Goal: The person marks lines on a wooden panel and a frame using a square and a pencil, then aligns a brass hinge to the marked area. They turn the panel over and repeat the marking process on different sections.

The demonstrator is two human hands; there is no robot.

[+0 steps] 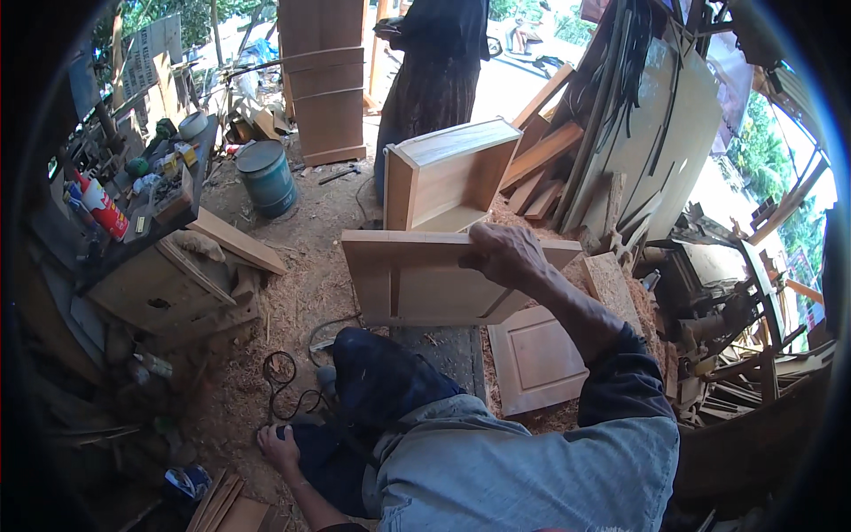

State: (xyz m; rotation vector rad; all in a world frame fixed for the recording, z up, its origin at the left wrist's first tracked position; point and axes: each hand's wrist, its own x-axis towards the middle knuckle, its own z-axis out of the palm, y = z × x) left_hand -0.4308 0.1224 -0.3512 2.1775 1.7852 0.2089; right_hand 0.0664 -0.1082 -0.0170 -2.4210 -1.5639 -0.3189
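My right hand (507,257) is closed over the top edge of a framed wooden panel (425,293), like a cabinet door. The panel stands on its long edge, slightly tilted, over a dark bench (439,350). My left hand (279,448) lies low at the left by my dark-clothed knee, its thumb and forefinger apart. I see no object in it, though part of its fingers is hidden. Just beyond the panel is an open wooden box (454,168), like a drawer. A second panelled door (538,359) lies to the right of the bench.
Wood shavings cover the ground. A black cord (280,371) loops near my left hand. A blue drum (266,182) and a cluttered workbench (191,195) stand left. Behind the box stands a person in dark clothes (434,89). Boards and sheets (674,133) lean at right.
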